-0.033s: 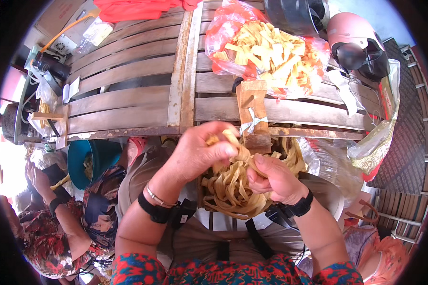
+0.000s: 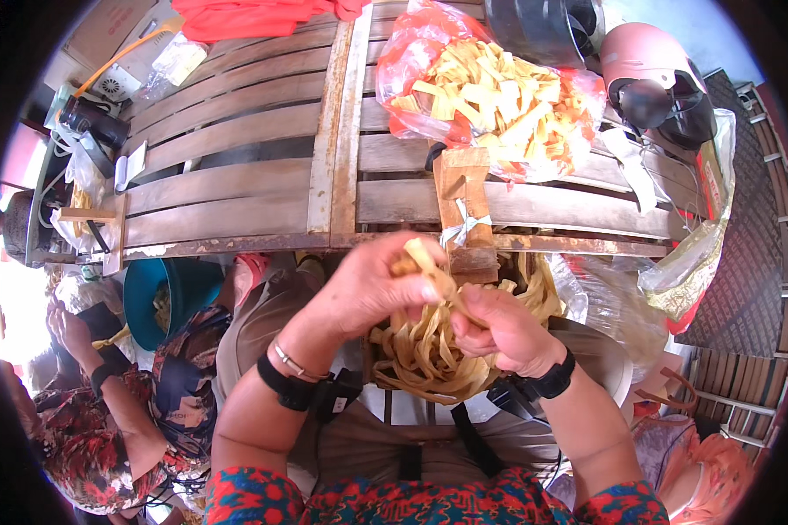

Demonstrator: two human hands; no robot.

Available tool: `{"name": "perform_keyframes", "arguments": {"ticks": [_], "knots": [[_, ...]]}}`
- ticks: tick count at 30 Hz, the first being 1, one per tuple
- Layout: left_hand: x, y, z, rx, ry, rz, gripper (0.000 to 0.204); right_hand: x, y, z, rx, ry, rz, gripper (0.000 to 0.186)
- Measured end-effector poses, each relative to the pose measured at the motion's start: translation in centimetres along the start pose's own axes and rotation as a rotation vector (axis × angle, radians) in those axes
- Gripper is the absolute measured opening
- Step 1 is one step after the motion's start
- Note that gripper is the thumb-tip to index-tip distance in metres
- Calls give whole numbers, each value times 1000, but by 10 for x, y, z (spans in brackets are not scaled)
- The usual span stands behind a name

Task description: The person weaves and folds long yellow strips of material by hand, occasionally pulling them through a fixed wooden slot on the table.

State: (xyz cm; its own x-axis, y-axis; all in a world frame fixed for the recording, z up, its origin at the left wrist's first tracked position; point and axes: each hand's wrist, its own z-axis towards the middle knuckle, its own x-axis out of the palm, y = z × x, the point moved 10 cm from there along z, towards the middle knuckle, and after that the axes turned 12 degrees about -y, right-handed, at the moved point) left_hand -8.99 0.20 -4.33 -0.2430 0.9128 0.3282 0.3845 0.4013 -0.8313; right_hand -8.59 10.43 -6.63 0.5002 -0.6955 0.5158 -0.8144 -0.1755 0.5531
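A flat pale-yellow strip [image 2: 436, 271], which looks like dried leaf or fibre, runs between my two hands above my lap. My left hand [image 2: 372, 284] is closed around one part of it, thumb pressing from below, its fingers slightly smeared by motion. With thumb and fingers pinched, my right hand [image 2: 508, 328] grips the strip a little lower and to the right. Under both hands lies a loose heap of long yellow strips [image 2: 438, 359] at my lap, partly hidden by them. Just beyond, a wooden block [image 2: 464, 197] tied with pale cord projects over the table's near edge.
On the slatted table [image 2: 236, 166] a red-and-clear plastic bag [image 2: 403, 66] holds many short yellow pieces. A pink helmet [image 2: 643, 52] sits at the back right, red cloth [image 2: 254, 19] at the far left. A co-worker's arm [image 2: 118, 398] and a teal bucket [image 2: 179, 293] are at left.
My left hand has shifted slightly with the strip, whose upper end now stands a bit more upright between thumb and fingers. My right hand has barely moved and keeps its grip.
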Motion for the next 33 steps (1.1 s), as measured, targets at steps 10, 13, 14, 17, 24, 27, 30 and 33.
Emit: {"name": "perform_keyframes", "arguments": {"ticks": [10, 13, 14, 17, 24, 27, 30, 33], "knots": [[-17, -6, 21, 196, -311, -15, 18, -51, 91, -26, -757, -591, -624, 19], [-26, -4, 41, 197, -451, 207, 21, -40, 123, -29, -1075, -960, -1171, 18], [-27, 0, 45, 193, -452, 207, 21, -40, 123, -26, -1075, -964, -1195, 19], [-37, 6, 47, 152, -559, 473, 21, -49, 122, -20, -1041, -1068, -1319, 20], [1, -19, 5, 517, -318, 263, 19, 19, 99, -53, -1528, -524, -1116, 16], [10, 32, -1, -57, -248, 121, 20, 57, 78, -68, -1600, -190, -1277, 16], [20, 41, -10, -180, -49, 139, 18, 51, 80, -77, -1635, -159, -1090, 16], [65, 43, -45, -289, 537, 462, 23, 43, 92, -86, -1614, -118, -1012, 14]]}}
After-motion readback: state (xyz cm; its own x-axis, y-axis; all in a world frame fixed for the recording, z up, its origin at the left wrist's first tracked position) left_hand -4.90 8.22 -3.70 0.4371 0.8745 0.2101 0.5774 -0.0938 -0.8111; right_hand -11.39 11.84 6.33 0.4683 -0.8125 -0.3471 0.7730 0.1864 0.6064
